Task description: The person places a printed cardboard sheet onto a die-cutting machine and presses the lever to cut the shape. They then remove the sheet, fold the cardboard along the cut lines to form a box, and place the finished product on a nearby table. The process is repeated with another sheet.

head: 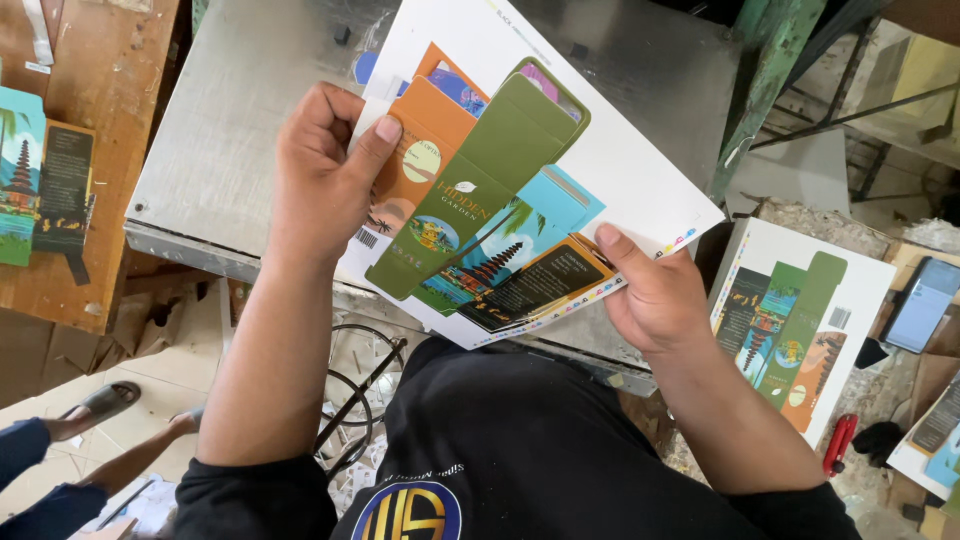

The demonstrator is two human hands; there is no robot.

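My left hand (325,180) grips the left edge of a white printed card sheet (640,185), thumb pressed on an orange panel of a flat box blank (470,190) with green, blue and black panels. The blank is partly lifted from the sheet. My right hand (650,295) pinches the sheet's lower right edge, thumb on the black panel. Both hold the sheet above a grey metal table (230,120).
A stack of the same printed sheets (800,320) lies at the right, with a phone (922,305) and a red tool (838,445) nearby. Separated blanks (40,180) rest on a wooden surface at left. Another person's foot in a sandal (95,408) is on the floor.
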